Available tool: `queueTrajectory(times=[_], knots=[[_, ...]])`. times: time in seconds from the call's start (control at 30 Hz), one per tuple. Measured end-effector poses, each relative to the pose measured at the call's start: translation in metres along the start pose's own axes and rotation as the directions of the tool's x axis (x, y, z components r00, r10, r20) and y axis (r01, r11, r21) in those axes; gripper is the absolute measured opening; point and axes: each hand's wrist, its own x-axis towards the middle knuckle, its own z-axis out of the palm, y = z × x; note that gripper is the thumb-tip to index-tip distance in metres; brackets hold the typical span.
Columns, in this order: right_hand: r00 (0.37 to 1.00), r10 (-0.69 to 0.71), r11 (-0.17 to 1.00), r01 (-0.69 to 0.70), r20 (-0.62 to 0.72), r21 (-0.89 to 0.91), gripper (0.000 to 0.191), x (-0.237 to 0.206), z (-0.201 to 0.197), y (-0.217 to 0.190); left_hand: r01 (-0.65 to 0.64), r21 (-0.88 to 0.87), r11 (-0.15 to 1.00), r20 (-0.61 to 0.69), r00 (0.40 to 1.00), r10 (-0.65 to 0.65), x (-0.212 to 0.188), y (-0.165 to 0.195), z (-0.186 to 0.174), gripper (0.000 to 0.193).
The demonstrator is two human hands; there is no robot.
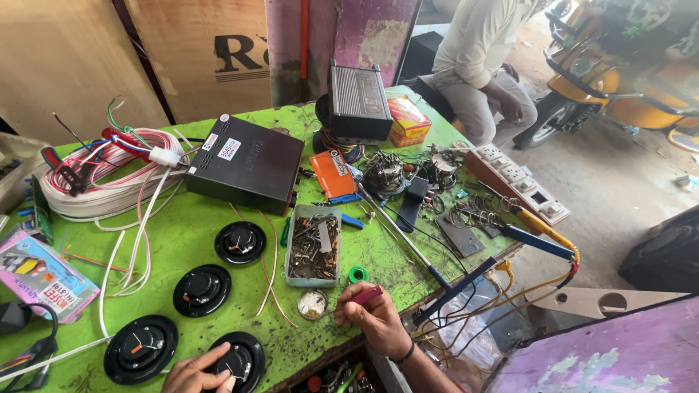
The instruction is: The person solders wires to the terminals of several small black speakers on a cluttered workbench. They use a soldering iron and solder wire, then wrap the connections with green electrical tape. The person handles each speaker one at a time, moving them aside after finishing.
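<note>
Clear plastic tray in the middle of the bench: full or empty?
Nearly full. The clear plastic tray stands lidless, holding a heap of small metal parts; its rim shows above them.

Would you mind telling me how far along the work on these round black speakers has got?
Three round black speakers lie face up on the green table, apart from the hands. A fourth round black speaker is in hand: the left hand steadies it while the right hand holds a red-handled tool by the small round tin. None shows wires attached yet.
</note>
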Motion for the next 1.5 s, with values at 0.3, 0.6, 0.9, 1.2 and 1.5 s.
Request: queueTrajectory(times=[0.3, 0.6, 0.9, 1.2, 1.5], knots=[[1.0, 0.019, 0.999, -0.02, 0.017, 0.045, 0.024, 0.006, 0.015, -0.02, -0.159, -0.207, 0.965, -0.182, 0.976, 0.122, -0.007, 0.0, 0.004, 0.015], [0.995, 0.096, 0.995, -0.097, -0.037, -0.037, 0.029, 0.008, 0.018, -0.025, 0.015, -0.281, 0.96, -0.276, 0.956, -0.095, -0.026, 0.015, 0.008, 0.012], [0.999, -0.036, 0.978, 0.031, -0.022, -0.206, 0.018, 0.005, 0.014, -0.015, 0.091, -0.327, 0.941, -0.168, 0.974, -0.153, -0.023, 0.042, -0.02, 0.012], [0.99, -0.135, 0.971, 0.142, 0.048, -0.192, 0.009, 0.0, 0.023, -0.008, 0.2, -0.384, 0.901, -0.08, 0.965, -0.249, -0.026, 0.063, -0.046, 0.009], [0.989, -0.143, 0.838, 0.133, 0.022, -0.53, 0.014, 0.003, 0.043, -0.019, 0.212, -0.374, 0.903, -0.086, 0.961, -0.261, -0.025, 0.066, -0.044, 0.01]])
